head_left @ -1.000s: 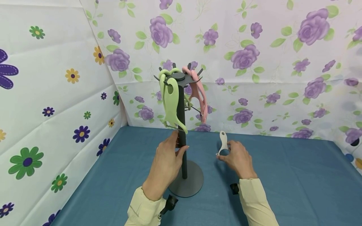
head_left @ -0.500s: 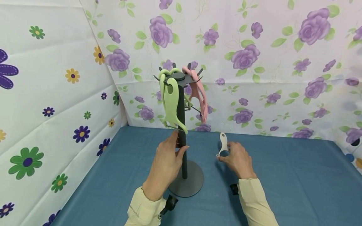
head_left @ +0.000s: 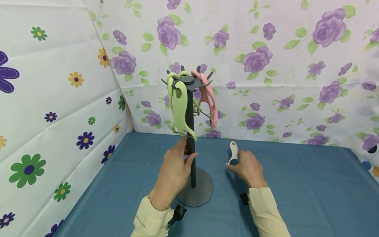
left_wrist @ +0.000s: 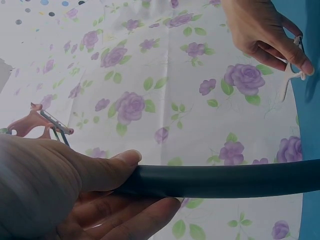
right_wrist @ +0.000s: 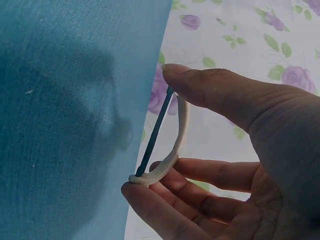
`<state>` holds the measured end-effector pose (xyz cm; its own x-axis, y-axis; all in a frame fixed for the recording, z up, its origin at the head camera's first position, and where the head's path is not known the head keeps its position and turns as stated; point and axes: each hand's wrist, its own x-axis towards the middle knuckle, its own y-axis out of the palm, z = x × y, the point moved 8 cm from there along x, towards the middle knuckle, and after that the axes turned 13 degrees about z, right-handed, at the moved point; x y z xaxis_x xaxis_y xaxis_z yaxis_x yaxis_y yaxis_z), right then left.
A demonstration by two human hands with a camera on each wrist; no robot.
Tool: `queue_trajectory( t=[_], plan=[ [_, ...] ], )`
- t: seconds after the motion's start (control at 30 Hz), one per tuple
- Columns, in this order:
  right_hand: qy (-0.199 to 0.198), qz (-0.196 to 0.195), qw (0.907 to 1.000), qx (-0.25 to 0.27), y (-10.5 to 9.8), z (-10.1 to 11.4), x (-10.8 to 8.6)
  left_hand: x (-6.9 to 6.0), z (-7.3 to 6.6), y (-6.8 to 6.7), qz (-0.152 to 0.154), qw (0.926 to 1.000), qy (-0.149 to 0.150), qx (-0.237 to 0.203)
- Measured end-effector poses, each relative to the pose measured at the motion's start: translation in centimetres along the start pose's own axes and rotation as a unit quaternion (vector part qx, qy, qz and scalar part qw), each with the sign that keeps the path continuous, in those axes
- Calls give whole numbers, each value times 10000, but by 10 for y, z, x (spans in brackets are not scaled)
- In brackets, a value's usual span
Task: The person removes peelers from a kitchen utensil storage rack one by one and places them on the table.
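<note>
A dark stand with a round base (head_left: 195, 194) holds green peelers (head_left: 179, 107) and pink peelers (head_left: 211, 98) on its top hooks. My left hand (head_left: 171, 172) grips the stand's post (head_left: 193, 174) below the green ones; in the left wrist view, thumb and fingers lie around the post (left_wrist: 225, 181). To the right of the stand, my right hand (head_left: 250, 168) pinches a white peeler (head_left: 234, 151) above the table. The right wrist view shows the white peeler (right_wrist: 183, 125) and its dark blade (right_wrist: 155, 132) between thumb and fingertips.
A blue cloth (head_left: 311, 184) covers the table. Behind it hangs a sheet with purple roses (head_left: 225, 59), and on the left a white sheet with flowers (head_left: 53, 98).
My right hand has moved slightly toward me and to the left with the white peeler. My left hand and the stand have not visibly moved.
</note>
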<state>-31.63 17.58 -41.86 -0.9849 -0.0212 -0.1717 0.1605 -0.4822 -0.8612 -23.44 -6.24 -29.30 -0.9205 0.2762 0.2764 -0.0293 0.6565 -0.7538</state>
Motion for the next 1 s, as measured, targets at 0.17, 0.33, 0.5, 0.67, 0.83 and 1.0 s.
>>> queue_trajectory(
  t=[0.17,0.33,0.5,0.67,0.83,1.0],
  plan=[
    [-1,66,10000,-44,2,-1,1,-1,-1,0,-20,10000,19,25],
    [-5,87,10000,-12,3,-1,1,-1,-1,0,-39,10000,42,34],
    [-1,108,9999,-26,4,-2,1,-1,-1,0,-35,10000,66,-2],
    [-24,128,9999,-5,5,-1,0,0,-1,-1,-37,10000,82,-20],
    [-1,155,9999,29,6,-1,0,0,-1,-1,-29,10000,61,-7],
    [28,157,9999,39,6,-2,0,0,0,0,-26,10000,43,-18]
  ],
)
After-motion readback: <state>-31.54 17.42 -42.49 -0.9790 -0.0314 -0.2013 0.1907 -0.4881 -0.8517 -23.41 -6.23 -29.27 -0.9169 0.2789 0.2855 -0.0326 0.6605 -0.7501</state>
